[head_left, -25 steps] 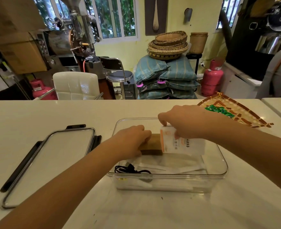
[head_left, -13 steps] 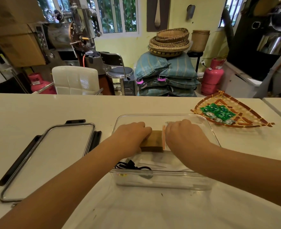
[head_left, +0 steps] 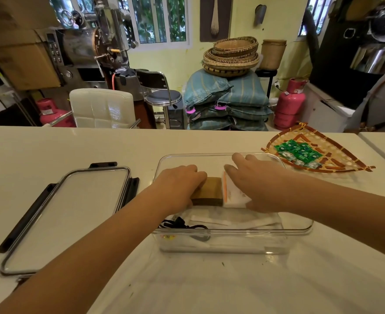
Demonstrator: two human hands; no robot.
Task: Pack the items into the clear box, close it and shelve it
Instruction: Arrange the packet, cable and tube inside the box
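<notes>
**White counter and its load**

The white counter (head_left: 51,143) carries a clear box (head_left: 232,242) at centre; its lid (head_left: 66,218) lies flat to the left, apart; a woven tray (head_left: 345,158) of green packets (head_left: 299,151) sits far right.

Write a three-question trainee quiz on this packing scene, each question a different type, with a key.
1. True or false: the lid is already on the clear box.
2. Which hand rests on the brown block? A) left hand B) right hand
3. Fill in: the green packets lie on the woven ____.

Key
1. False: it lies on the table left of the box.
2. A; the right hand lies over the white packet beside the block.
3. tray.
</notes>
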